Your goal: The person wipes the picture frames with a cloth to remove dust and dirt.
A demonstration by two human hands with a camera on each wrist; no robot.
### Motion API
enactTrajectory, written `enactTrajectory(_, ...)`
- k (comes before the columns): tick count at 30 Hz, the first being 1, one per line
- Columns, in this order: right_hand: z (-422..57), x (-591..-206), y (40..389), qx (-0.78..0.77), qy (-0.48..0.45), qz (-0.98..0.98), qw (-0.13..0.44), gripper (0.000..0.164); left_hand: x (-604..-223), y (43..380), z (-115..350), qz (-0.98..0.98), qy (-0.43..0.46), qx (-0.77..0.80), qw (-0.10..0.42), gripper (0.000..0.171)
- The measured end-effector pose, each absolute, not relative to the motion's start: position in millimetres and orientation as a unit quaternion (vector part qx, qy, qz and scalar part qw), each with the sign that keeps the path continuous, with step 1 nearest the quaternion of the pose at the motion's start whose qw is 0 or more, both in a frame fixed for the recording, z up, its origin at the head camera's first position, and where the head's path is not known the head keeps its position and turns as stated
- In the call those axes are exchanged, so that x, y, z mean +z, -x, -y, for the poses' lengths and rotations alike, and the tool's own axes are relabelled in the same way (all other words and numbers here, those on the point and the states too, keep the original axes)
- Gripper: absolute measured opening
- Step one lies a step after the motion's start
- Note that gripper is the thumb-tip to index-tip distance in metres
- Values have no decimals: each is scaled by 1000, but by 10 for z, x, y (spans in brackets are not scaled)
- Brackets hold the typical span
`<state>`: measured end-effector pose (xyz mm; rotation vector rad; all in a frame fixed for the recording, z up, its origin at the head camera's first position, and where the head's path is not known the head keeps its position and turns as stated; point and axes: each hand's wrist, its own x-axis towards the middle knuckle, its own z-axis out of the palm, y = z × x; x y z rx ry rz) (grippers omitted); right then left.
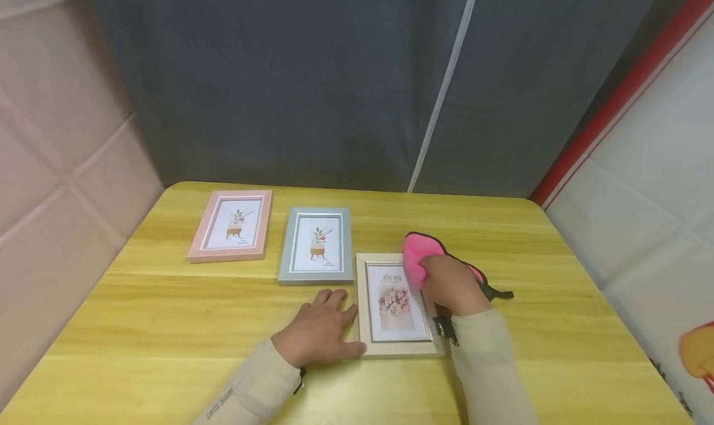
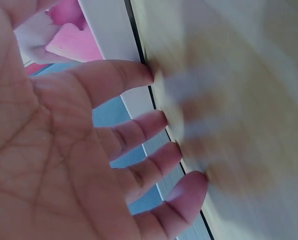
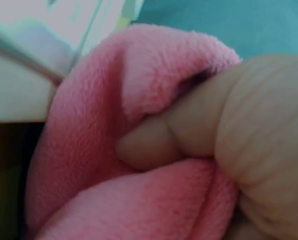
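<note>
A cream picture frame (image 1: 399, 349) with a flower print lies flat on the table. Bunched in my right hand (image 1: 454, 284) is a pink cleaning cloth (image 1: 419, 251) with a dark edge and a black loop, against the frame's upper right side. The right wrist view shows the thumb pressed into folds of the fluffy cloth (image 3: 84, 145). My left hand (image 1: 320, 331) is spread at the frame's left side, thumb at its lower left corner. Fingertips touch the wooden tabletop in the left wrist view, where the palm (image 2: 54, 145) shows.
A pink picture frame (image 1: 202, 239) and a grey-blue one (image 1: 287, 251) lie further back on the left of the wooden table (image 1: 195, 326). Behind the table hangs a dark grey curtain (image 1: 279, 90). Pale walls stand at both sides, with a red strip (image 1: 613, 109) at the right.
</note>
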<state>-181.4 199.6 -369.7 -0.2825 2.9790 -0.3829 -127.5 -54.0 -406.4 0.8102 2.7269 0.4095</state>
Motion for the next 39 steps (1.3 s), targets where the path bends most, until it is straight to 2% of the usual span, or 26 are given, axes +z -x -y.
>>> enactTrajectory(2,-1987,-3736,1825,-112,94,-987,71,14,-4063,1273,538,-941,-278,141,134,79)
enactTrajectory(8,-1828,-3861,1825,-88,121,-988,50,22,-4052,1260,539,-940,-280,143,136,78)
enactTrajectory(16,-1583,-3891,1775,-184,152,-967,85,22,-4048,1252,553,-939,-284,140,136,77)
enactTrajectory(23,-1486,-3900,1741,-224,207,-949,84,18,-4058,1259,557,-939,-287,134,132,75)
enactTrajectory(30,-1603,-3802,1748,-201,176,-959,93,23,-4063,1260,543,-940,-287,132,131,77)
enactTrajectory(36,-1867,-3696,1777,-116,79,-987,75,16,-4055,1258,538,-940,-283,133,135,79)
enactTrajectory(39,-1931,-3712,1790,-87,63,-991,79,14,-4051,1257,543,-941,-281,133,134,79)
